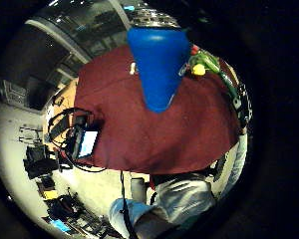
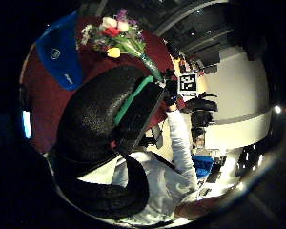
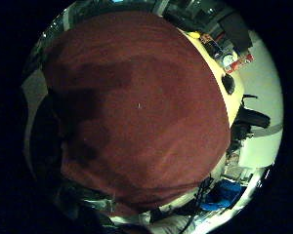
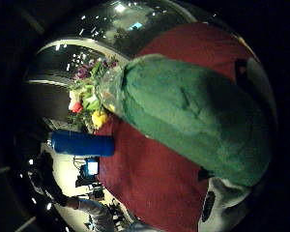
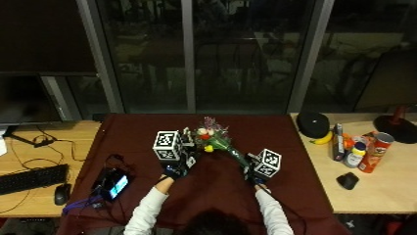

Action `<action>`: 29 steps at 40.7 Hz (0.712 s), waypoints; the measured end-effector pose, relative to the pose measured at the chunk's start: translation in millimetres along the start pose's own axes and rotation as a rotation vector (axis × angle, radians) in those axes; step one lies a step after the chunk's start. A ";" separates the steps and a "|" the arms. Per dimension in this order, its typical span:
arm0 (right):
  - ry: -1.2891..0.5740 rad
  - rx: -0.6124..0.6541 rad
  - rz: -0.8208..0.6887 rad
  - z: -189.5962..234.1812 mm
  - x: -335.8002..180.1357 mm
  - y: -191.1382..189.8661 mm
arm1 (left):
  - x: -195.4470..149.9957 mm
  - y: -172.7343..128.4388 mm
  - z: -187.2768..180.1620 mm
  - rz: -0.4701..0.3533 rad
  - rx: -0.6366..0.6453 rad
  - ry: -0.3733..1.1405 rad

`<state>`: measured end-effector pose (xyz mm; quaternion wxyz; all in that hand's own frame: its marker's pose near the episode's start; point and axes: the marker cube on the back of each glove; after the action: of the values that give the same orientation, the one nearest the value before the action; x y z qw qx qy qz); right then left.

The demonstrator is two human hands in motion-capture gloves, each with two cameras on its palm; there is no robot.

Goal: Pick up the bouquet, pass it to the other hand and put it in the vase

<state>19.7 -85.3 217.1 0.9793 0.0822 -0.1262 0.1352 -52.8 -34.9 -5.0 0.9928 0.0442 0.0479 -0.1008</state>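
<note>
Maroon cloth (image 5: 215,196) covers the middle table; the bouquet (image 5: 218,141) sits centre frame in the outside view, lifted just above it. The right hand (image 5: 257,176) grips the green-wrapped stem end, wrap filling the right thumb-side view (image 4: 193,125). The left hand (image 5: 176,169) hangs left of centre, near the blooms; its fingers aren't readable, so I can't tell open or closed, and nothing shows it holding anything.

Blue vase (image 1: 159,62) shows large in the left little-finger view, upright on the cloth and close to that palm. In the outside view it's hidden behind the left glove.

Risks, as I judge them:
- Handover: the stem end is taken up by the right hand, so the left may grab near the blooms and crush them, or miss the wrap and drop it.
- The left hand is near the vase; a sideways reach could tip it.
- Insertion needs stems down, so a reorient is needed.

Orientation: long axis runs diagonally, stem end lower right, blooms upper left toward the window.
</note>
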 end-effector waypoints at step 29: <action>-0.646 0.305 0.003 -96.0 -110.0 -48.7 | 29.2 -78.6 -62.5 0.027 -0.012 0.552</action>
<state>-47.3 -139.7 89.7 0.8651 0.2656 -0.4079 0.1207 -45.7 -111.2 -76.1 0.9437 0.0649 0.3165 -0.0713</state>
